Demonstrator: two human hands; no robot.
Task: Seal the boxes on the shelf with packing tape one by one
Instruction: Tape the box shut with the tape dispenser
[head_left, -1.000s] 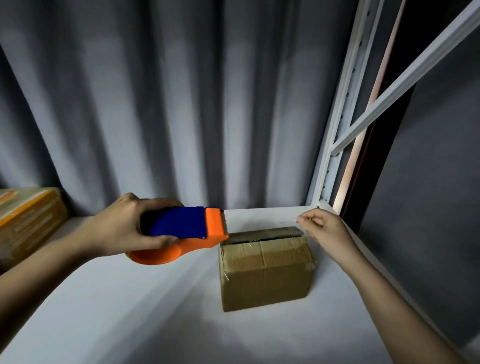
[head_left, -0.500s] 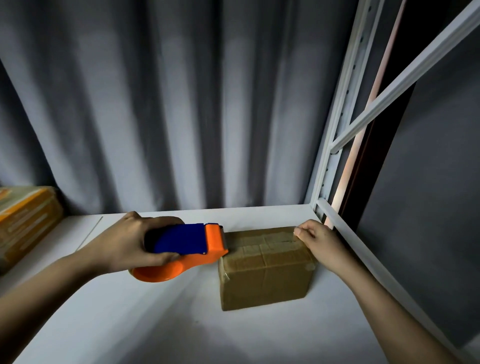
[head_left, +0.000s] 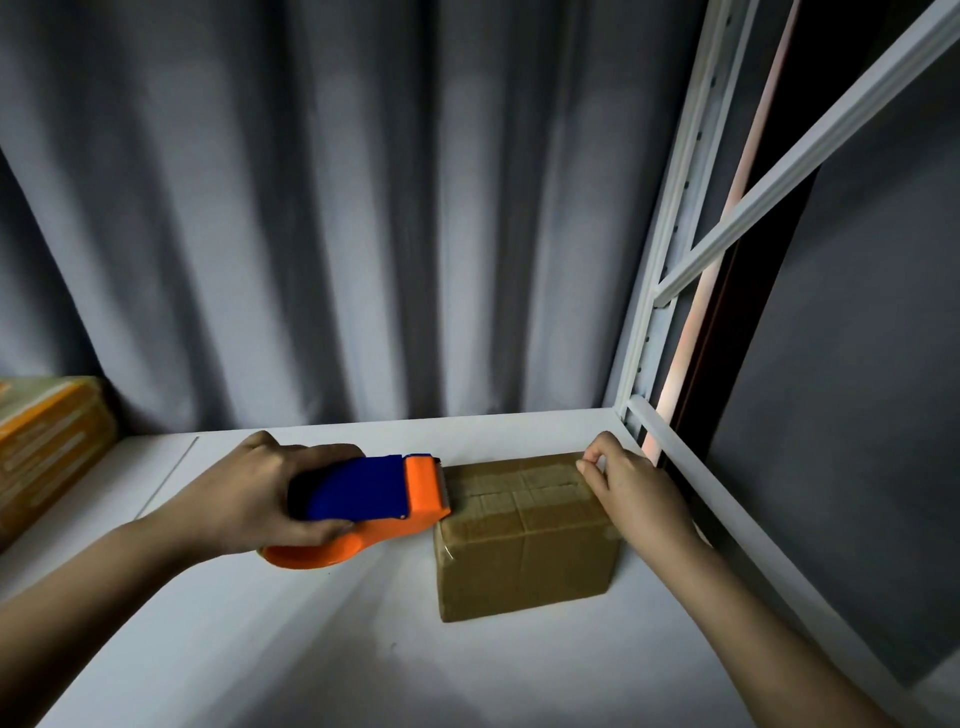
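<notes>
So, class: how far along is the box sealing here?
Done: the box is closed, with tape across its top. In hand: the left hand holds the dispenser at its left edge; the right hand pinches at the right edge. Left: cutting the tape; the boxes at far left.

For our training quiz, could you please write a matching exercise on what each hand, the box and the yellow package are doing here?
Things:
1. left hand
2. right hand
3. cardboard box
4. yellow package

States:
A. far left on the shelf
B. grips the tape dispenser
C. between both hands
D. fingers at the box's right top edge

Pairs: 1-B, 2-D, 3-C, 4-A
</notes>
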